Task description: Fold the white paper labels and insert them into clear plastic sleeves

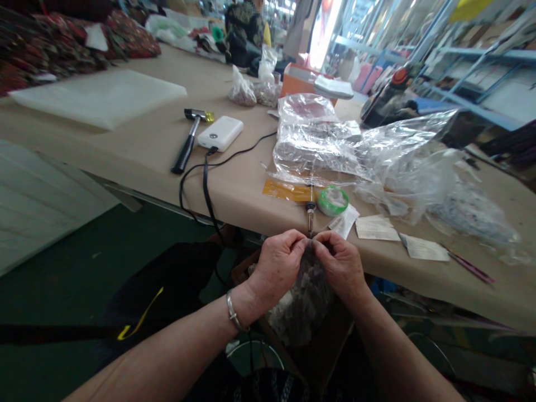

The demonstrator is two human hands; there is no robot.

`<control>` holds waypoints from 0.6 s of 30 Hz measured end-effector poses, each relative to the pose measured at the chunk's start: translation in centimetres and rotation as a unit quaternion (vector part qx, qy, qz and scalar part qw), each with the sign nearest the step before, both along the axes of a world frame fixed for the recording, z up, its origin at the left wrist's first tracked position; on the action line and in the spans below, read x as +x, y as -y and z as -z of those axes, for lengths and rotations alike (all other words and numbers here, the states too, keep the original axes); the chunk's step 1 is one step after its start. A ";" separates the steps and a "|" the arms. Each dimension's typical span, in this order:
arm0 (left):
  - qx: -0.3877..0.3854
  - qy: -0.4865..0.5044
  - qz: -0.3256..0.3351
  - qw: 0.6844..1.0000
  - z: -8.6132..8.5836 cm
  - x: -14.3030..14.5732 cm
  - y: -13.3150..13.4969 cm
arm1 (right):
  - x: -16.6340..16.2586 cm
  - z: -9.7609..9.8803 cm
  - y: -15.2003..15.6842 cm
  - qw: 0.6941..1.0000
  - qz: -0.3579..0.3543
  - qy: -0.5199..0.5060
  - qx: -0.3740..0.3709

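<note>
My left hand is closed, thumb and forefinger pinched together at the table's front edge. Close beside it, my right hand pinches at the same spot, the fingertips of both almost meeting. What lies between them is too small to make out. Just beyond the fingertips, a thin tool with a dark collar points toward me over the edge. Under my hands, a cardboard box holds a heap of translucent greyish pieces. Right of the tool lies a green-rimmed roll.
Clear plastic bags spread behind the roll. Paper slips and a pair of thin pinkish tools lie to the right. At left are a hammer, a white power bank with black cable, and a white sheet stack.
</note>
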State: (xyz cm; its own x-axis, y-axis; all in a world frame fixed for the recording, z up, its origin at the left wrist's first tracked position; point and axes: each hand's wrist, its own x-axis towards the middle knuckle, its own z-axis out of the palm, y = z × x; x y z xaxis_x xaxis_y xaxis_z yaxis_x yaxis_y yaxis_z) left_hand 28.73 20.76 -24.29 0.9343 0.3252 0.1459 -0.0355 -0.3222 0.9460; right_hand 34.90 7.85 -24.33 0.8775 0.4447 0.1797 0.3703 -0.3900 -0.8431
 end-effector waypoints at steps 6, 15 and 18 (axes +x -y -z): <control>0.007 0.001 -0.002 1.000 0.0 0.2 -0.1 | 0.2 0.0 -0.1 1.000 -0.004 0.005 0.004; 0.017 0.009 0.005 1.000 0.5 0.7 -0.3 | 0.4 0.0 -0.3 1.000 -0.001 0.021 0.006; 0.031 0.007 0.001 0.999 0.5 0.9 -0.4 | 0.5 0.1 -0.4 1.000 0.005 0.021 0.014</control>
State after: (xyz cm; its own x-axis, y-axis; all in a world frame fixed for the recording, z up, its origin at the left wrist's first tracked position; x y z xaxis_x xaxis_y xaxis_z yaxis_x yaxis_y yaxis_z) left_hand 29.64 21.12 -24.82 0.9327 0.3127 0.1796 -0.0502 -0.3808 0.9233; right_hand 35.41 8.27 -24.45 0.8733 0.4300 0.2289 0.4021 -0.3710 -0.8371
